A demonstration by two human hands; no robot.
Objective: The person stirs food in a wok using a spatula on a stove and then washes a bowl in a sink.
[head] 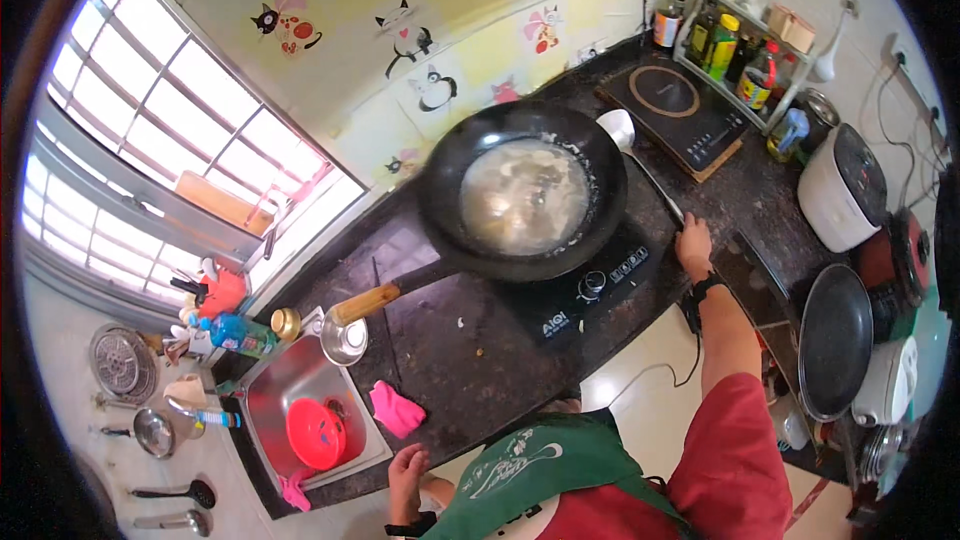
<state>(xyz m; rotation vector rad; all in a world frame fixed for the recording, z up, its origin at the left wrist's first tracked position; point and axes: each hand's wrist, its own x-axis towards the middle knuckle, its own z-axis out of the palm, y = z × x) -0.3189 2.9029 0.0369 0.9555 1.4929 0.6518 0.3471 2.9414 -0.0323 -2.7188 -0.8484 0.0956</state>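
Observation:
My right hand [694, 241] is closed around the handle end of a metal wok spatula [660, 178], whose white-looking blade lies on the counter beside the wok's right rim. A large black wok [450, 217] with a wooden handle stands on an induction cooker [592, 300] and holds cloudy, light liquid with foam along its edge. My left hand [407, 471] is near the counter's front edge, below a pink cloth [397, 410]; its fingers are loosely curled, and whether they hold anything is unclear.
The wok's wooden handle [367, 304] reaches over a metal bowl [346, 341] beside the sink [262, 409], where a red basin [315, 435] sits. A second cooktop [675, 109], a bottle rack [750, 22] and a rice cooker [832, 187] stand to the right.

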